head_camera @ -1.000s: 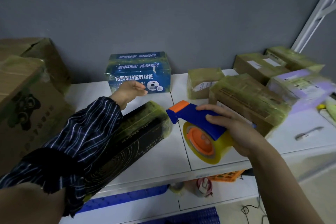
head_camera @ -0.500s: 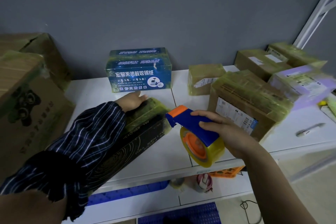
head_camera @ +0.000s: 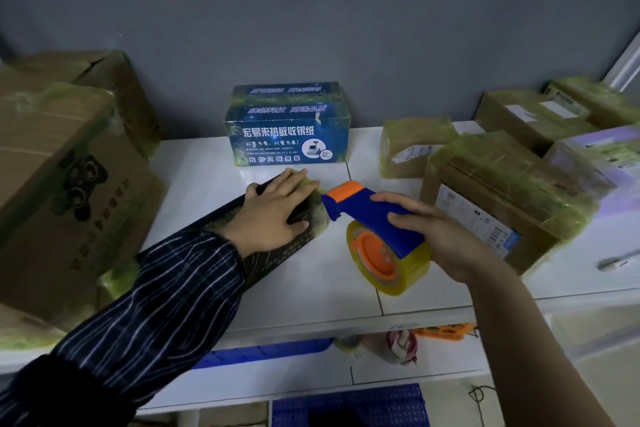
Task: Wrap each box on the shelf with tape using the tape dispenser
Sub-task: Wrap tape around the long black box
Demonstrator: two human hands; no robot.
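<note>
A long black box [head_camera: 277, 258] lies diagonally on the white shelf [head_camera: 322, 291], its far end covered in yellowish tape. My left hand [head_camera: 273, 211] lies flat on that far end, fingers spread and thumb at the box's left edge. My right hand [head_camera: 440, 236] grips the blue handle of the tape dispenser [head_camera: 374, 218], which carries an orange hub and a yellow tape roll [head_camera: 398, 263]. The dispenser's orange nose touches or nearly touches the box's taped end, beside my left fingertips.
A blue printed box [head_camera: 287, 128] wrapped in tape stands against the grey wall behind. Large cardboard boxes [head_camera: 62, 184] crowd the left. Several taped boxes [head_camera: 502, 191] fill the right. A pen-like thing [head_camera: 618, 262] lies at far right. Lower shelves hold blue crates and small items.
My left hand has drawn back from near the blue box and come down flat on the black box's far end. The dispenser has moved left toward that end.
</note>
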